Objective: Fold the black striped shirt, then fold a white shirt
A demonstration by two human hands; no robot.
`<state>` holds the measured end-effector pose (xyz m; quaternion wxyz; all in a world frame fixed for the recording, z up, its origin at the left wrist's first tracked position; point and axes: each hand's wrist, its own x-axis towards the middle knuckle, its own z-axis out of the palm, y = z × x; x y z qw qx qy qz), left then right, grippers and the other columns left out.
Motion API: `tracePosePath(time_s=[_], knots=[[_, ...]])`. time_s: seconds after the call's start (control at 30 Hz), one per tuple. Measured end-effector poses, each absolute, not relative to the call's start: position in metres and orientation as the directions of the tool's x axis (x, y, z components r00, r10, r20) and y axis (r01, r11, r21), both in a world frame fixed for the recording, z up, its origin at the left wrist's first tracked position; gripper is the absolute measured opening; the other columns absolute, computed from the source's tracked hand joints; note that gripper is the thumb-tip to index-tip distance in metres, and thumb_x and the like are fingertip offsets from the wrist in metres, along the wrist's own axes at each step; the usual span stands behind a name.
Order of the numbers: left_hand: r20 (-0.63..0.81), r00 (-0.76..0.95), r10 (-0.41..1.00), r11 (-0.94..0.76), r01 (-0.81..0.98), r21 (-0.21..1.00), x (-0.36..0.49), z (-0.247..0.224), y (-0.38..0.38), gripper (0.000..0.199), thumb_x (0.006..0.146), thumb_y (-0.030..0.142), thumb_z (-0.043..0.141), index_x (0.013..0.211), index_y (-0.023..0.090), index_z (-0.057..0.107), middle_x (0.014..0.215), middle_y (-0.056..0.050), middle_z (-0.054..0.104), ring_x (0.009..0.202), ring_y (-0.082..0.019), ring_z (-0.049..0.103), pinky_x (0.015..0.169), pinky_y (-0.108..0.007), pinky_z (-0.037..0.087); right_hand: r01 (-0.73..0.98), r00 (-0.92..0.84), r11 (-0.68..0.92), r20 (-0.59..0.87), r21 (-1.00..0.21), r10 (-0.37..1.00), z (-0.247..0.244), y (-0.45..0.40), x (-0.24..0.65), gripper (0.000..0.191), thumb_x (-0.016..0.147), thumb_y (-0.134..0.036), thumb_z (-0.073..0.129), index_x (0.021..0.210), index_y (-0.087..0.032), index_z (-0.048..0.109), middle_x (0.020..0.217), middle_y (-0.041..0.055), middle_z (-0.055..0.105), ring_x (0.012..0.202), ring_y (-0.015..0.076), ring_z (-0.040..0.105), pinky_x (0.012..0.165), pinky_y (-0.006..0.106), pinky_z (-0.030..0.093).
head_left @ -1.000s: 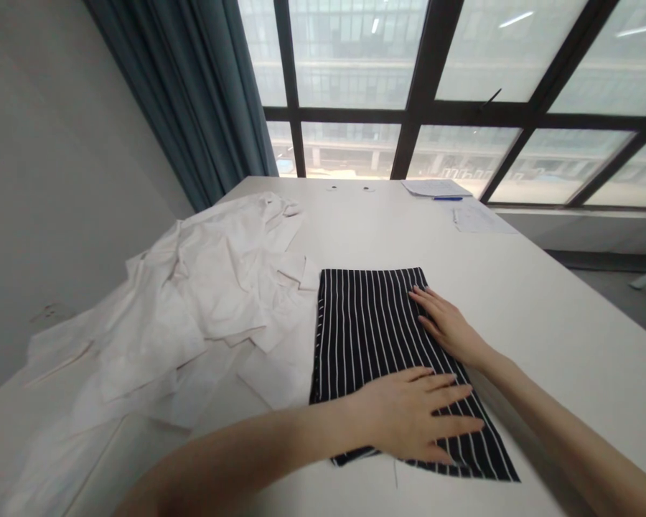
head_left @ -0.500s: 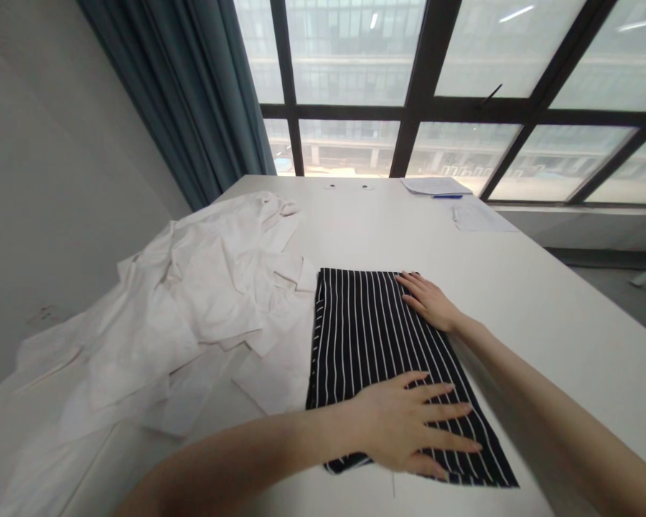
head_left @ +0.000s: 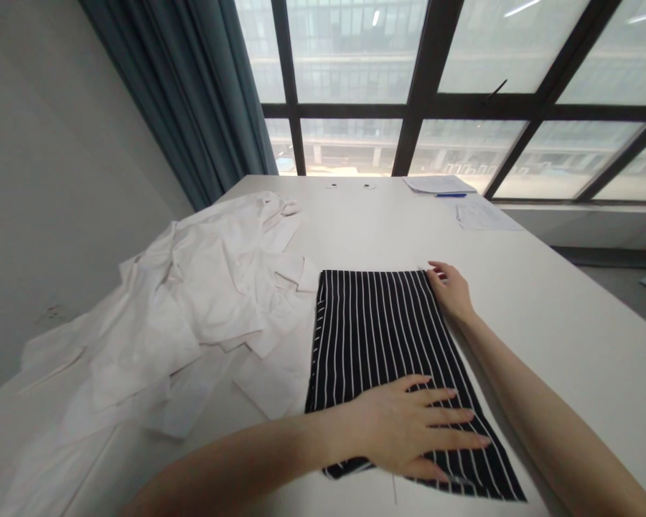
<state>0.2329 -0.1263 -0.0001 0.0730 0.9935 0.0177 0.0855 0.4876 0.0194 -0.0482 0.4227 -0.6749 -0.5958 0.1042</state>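
Black striped cloth (head_left: pixel 377 330) stretches away beneath the spread left hand (head_left: pixel 401 427). Right hand (head_left: pixel 452 293) curls by its far corner, pinch unclear.

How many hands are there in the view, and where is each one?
2. The left hand lies spread on the near part of the striped cloth; the right hand is at the cloth's far right corner.

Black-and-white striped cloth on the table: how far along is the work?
The black cloth with white stripes already lies mostly flat. The left hand is spread on its near part; the right hand is at its far right corner. The near edge looks uneven, so some straightening may be left. I can't tell whether the crumpled white fabric heap counts.
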Motion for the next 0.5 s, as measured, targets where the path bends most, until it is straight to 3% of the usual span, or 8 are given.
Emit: tracePosePath(time_s=[0.13,0.23,0.37,0.5], knots=[[0.135,0.990,0.035,-0.984,0.011,0.177,0.2327,0.0031,-0.1270,0.055,0.100,0.045,0.042,0.148,0.018,0.037,0.151,0.001,0.045,0.143,-0.019,0.034,0.117,-0.040,0.029,0.685,0.212,0.079,0.301,-0.725,0.930,-0.0460,0.0185,0.4925,0.039,0.081,-0.045,0.059,0.107,-0.018,0.073,0.084,0.0075,0.072,0.071,0.0218,0.064,0.076,0.041,0.053],[0.128,0.992,0.020,-0.985,-0.003,0.175,0.2322,0.0026,-0.1276,0.049,0.102,0.040,0.036,0.145,0.020,0.041,0.151,0.002,0.045,0.144,-0.018,0.032,0.120,-0.043,0.022,0.652,0.184,0.115,0.304,-0.750,0.935,-0.0457,0.0190,0.4931,0.038,0.078,-0.043,0.062,0.105,-0.019,0.074,0.083,0.0055,0.072,0.071,0.0200,0.064,0.075,0.038,0.052],[0.135,0.991,0.008,-0.989,-0.013,0.151,0.2307,0.0002,-0.1272,0.048,0.102,0.041,0.035,0.146,0.025,0.041,0.157,0.005,0.034,0.149,-0.020,0.019,0.120,-0.044,0.020,0.616,0.232,0.123,0.329,-0.778,0.916,-0.0475,0.0189,0.4929,0.040,0.079,-0.046,0.059,0.103,-0.017,0.074,0.086,0.0072,0.074,0.072,0.0204,0.066,0.072,0.036,0.052],[0.108,0.994,-0.013,-0.982,-0.034,0.188,0.2312,0.0001,-0.1270,0.049,0.101,0.040,0.038,0.147,0.023,0.040,0.156,0.005,0.036,0.148,-0.020,0.022,0.120,-0.046,0.021,0.623,0.284,0.110,0.356,-0.774,0.890,-0.0471,0.0165,0.4896,0.035,0.079,-0.048,0.059,0.089,-0.018,0.075,0.082,0.0077,0.075,0.073,0.0222,0.067,0.074,0.037,0.052]])
